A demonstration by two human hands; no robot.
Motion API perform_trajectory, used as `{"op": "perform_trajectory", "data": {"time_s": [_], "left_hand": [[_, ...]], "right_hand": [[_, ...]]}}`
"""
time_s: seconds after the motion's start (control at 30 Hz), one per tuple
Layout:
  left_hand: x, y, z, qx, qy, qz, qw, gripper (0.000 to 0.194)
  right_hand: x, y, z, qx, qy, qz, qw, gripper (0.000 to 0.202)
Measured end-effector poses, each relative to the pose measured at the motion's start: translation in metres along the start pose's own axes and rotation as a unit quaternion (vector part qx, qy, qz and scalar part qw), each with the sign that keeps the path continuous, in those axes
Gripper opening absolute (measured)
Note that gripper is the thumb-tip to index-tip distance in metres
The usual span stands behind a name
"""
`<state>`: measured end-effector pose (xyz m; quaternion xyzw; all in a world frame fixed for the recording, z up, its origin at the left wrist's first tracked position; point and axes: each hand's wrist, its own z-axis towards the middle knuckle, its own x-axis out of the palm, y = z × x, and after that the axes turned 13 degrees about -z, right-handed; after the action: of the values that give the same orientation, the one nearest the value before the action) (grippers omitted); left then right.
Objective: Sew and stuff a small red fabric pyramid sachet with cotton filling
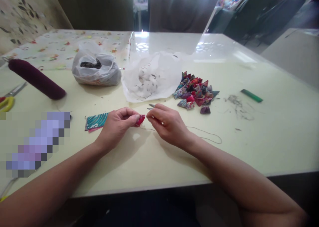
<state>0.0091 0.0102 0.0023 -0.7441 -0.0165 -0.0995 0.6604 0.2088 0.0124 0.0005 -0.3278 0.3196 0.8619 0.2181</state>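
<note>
My left hand (118, 125) pinches a small red fabric piece (141, 120) between thumb and fingers, above the table. Beside it my right hand (168, 122) is closed, with its thumb and forefinger pressed together close to the red piece. Two dark pointed metal tips, like those of thread snips (152, 106), stick out of the right hand; the rest is hidden in the palm. Whether a needle is in the fingertips is too small to tell. A thread (209, 134) trails from the red piece beneath my right hand and loops on the table. A teal wave-patterned fabric strip (96, 121) lies partly behind my left hand.
Sewn patterned fabric pieces (196, 89) are heaped beyond my right hand. White plastic sheeting (159, 77) with scraps and a filled plastic bag (97, 69) lie behind. A maroon thread cone (37, 79), yellow-handled scissors (7, 104), thread clippings (238, 106) and a green object (251, 96) lie around.
</note>
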Motion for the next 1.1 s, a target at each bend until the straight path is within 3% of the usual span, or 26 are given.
{"op": "perform_trajectory", "data": {"time_s": [0.6,1.1], "left_hand": [[0.0008,-0.0003,-0.0009,0.030,0.006,0.023,0.999,0.017],[0.0015,-0.0023,-0.0024,0.082,0.019,0.108,0.991,0.018]], "right_hand": [[-0.0005,0.0008,-0.0012,0.005,0.010,-0.010,1.000,0.018],[0.0036,0.0024,-0.0027,0.017,0.007,-0.028,0.999,0.018]]}}
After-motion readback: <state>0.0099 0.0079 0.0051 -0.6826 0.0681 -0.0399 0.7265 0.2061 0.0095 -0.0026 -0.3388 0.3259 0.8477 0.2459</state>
